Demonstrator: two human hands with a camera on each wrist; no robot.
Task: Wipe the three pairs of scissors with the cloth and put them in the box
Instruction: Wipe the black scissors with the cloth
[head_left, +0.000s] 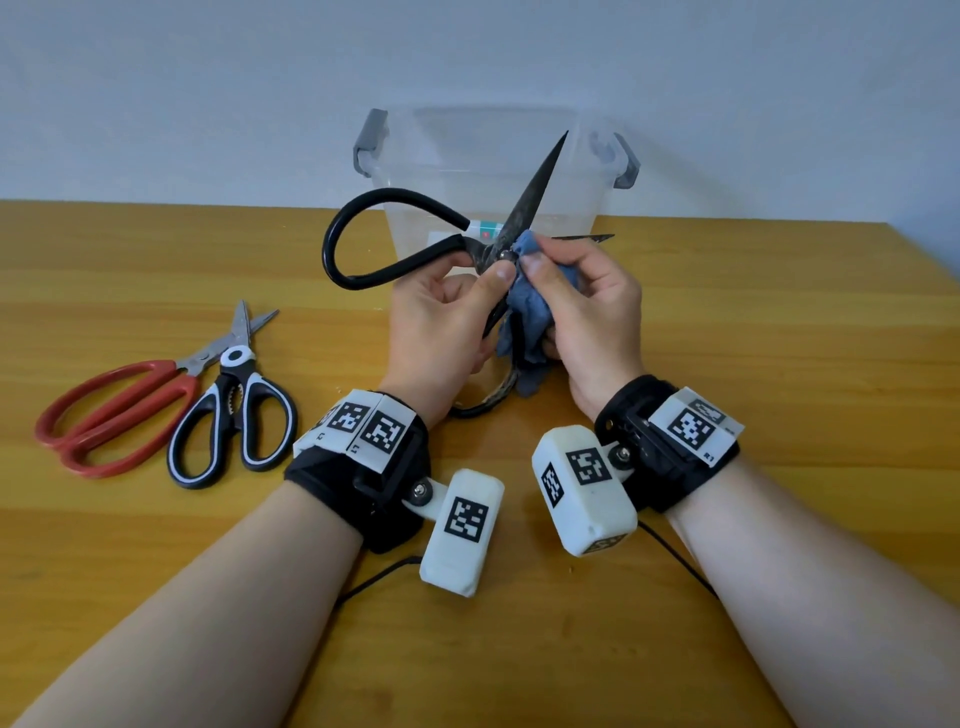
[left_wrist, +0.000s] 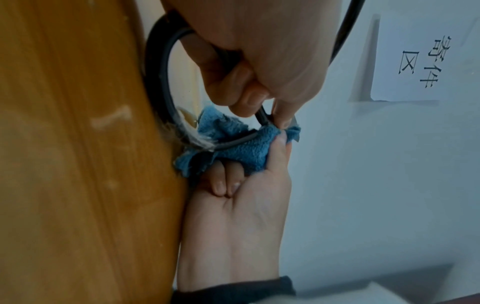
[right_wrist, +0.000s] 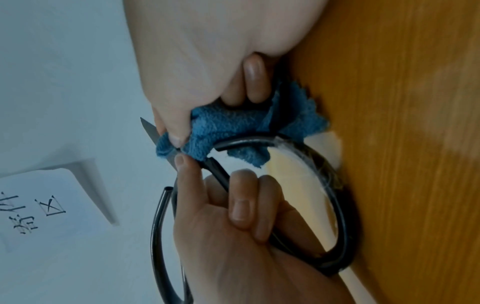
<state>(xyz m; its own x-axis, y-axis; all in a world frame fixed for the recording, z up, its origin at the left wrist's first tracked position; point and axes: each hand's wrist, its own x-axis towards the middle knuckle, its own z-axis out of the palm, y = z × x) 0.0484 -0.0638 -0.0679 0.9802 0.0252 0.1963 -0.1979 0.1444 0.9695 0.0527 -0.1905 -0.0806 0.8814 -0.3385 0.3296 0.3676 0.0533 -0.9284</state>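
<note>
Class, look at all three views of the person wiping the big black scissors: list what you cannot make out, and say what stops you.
- Box floor, head view: hidden behind the black scissors and both hands.
- Part of one blade under the blue cloth, all views: wrapped by cloth and right hand.
- Box label, head view: mostly blocked, too small to read.
- Wall sign, wrist views: cut off by the frame edge.
- Left hand's lower fingers, head view: hidden behind the hand.

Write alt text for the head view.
The left hand grips large black iron scissors, blades open, while the right hand pinches a blue cloth at their pivot. Behind stands a clear plastic box; two more scissors lie left on the wooden table.
</note>
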